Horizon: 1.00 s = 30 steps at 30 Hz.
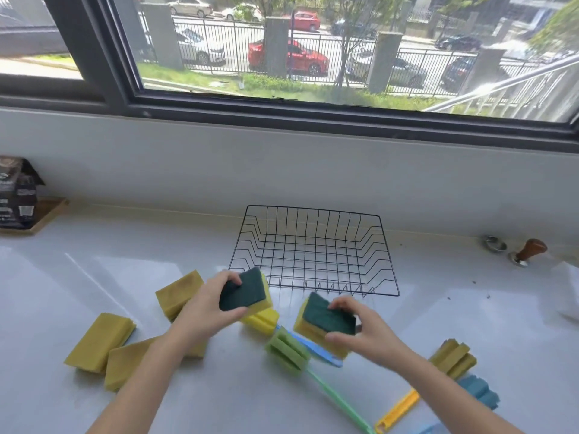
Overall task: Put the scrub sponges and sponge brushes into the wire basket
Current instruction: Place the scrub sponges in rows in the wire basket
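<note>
Gripping a rectangular scrub sponge with a dark green scouring face and yellow foam body [245,292], the left hand [208,303] is seen just left of centre in the frame, fingers over the far edge and thumb under the near edge, clamped on the sponge. This left-held sponge is raised beside the near left corner of the black wire basket [388,261], which is set on the white countertop [94,261] in the middle of the frame and holds nothing. A second green-and-yellow scrub sponge [326,321] is clasped by the right hand [365,332] slightly right of centre, fingers curled over its top edge and thumb pressed on its near side; it is held just in front of the basket's near rim, outside it.

Below and between the hands, a green ribbed sponge brush with a long green handle [288,350] is laid on the counter, with a blue handle [316,349] crossing behind it and a bright yellow ribbed sponge head [261,321] just under the left-held sponge. Three yellow sponges lying scouring face down are found in the lower left: one behind the left wrist [178,292], one farthest left [98,343], and one partly hidden by the left forearm [125,364]. In the lower right, an olive-yellow ribbed sponge head [454,358], a blue ribbed sponge head [479,391] and a yellow plastic handle [398,411] are seen.
</note>
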### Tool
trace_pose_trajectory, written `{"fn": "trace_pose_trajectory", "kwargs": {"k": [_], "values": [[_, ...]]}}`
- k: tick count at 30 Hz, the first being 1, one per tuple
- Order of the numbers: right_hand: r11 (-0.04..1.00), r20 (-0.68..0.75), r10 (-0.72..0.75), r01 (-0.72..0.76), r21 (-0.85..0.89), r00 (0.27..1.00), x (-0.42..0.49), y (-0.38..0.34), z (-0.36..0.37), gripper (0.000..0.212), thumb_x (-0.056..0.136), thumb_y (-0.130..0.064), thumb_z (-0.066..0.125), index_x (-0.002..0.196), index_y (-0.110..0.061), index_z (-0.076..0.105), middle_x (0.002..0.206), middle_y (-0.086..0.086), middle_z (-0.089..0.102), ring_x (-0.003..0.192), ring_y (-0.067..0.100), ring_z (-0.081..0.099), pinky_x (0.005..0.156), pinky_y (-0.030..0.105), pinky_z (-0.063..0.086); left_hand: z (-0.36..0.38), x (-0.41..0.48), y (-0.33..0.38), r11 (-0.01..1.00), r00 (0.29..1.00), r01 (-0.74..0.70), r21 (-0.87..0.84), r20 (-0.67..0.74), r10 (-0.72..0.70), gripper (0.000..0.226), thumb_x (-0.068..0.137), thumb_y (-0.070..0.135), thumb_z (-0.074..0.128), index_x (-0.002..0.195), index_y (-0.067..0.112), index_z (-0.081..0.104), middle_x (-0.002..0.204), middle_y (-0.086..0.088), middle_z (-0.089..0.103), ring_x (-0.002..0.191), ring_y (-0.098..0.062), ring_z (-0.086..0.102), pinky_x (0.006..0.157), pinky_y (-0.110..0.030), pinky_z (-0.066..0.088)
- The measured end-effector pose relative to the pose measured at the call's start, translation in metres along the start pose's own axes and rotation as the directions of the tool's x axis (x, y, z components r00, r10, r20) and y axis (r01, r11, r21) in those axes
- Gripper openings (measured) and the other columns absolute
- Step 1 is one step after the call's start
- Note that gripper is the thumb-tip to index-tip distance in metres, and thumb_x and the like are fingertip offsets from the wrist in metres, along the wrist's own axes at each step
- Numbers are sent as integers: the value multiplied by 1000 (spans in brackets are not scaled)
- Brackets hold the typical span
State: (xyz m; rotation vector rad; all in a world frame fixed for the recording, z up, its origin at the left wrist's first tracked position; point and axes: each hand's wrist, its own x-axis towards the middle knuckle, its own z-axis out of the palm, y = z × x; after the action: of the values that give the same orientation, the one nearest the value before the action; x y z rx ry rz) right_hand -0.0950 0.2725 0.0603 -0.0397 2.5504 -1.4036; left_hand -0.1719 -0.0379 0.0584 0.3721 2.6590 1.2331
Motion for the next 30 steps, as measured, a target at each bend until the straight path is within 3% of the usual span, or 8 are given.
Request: {"fn": "trace_pose_trajectory", "kwargs": {"k": [4, 7, 12, 17, 21, 26, 30], "values": [[993, -149, -57, 40, -115, 987, 53, -4, -36, 37, 72, -21, 71, 98, -34, 49, 106, -5, 54, 101, 7, 44, 71, 20, 42, -6, 63, 15, 992, 996, -71, 105, 57, 66, 40, 70, 19, 68, 97, 34, 44, 115, 8, 51, 107, -15, 47, 86, -33, 47], [982, -185, -58, 23, -186, 981, 97, 2, -45, 37, 73, -11, 68, 99, -30, 48, 108, -4, 51, 104, 15, 38, 74, 21, 39, 6, 109, 23, 980, 988, -125, 157, 112, 108, 39, 69, 14, 65, 99, 27, 44, 119, 1, 49, 111, -18, 42, 91, -38, 45], [949, -327, 99, -188, -254, 940, 146, 30, -42, 35, 74, -7, 70, 100, -24, 54, 112, -3, 53, 113, 23, 39, 88, 37, 42, 54, 144, 14, 972, 990, -33, 234, 142, -1, 40, 70, 17, 65, 105, 20, 46, 113, 0, 47, 107, -20, 42, 85, -33, 43], [876, -86, 259, -271, -399, 962, 160, 47, -25, 36, 76, -12, 71, 105, -26, 55, 121, 0, 52, 116, 23, 38, 95, 41, 45, 74, 146, -14, 945, 989, -75, 320, 145, 29, 38, 67, 23, 63, 102, 19, 49, 106, 4, 51, 100, -18, 45, 79, -27, 33], [888, 40, 250, -213, -407, 967, 167, 45, -9, 37, 76, -10, 71, 107, -24, 55, 117, -1, 47, 114, 21, 36, 92, 31, 41, 65, 144, -31, 939, 986, -103, 329, 155, 54, 37, 66, 18, 59, 102, 19, 50, 108, 5, 50, 94, -16, 40, 86, -24, 26], [921, 124, 228, -173, -349, 966, 176, 36, 8, 34, 78, -20, 70, 110, -22, 59, 112, -1, 48, 114, 23, 40, 93, 29, 39, 69, 133, -34, 949, 987, -100, 300, 151, 56, 38, 77, 20, 55, 114, 14, 53, 136, -2, 44, 126, -20, 37, 106, -28, 22], [935, 98, 173, -132, -329, 980, 180, 28, 26, 33, 83, -19, 64, 115, -15, 61, 122, 7, 53, 121, 25, 38, 104, 33, 32, 81, 120, -34, 924, 994, -90, 372, 86, 63, 37, 90, 32, 45, 125, 20, 49, 148, 6, 35, 143, -11, 18, 120, -37, 3]]}}
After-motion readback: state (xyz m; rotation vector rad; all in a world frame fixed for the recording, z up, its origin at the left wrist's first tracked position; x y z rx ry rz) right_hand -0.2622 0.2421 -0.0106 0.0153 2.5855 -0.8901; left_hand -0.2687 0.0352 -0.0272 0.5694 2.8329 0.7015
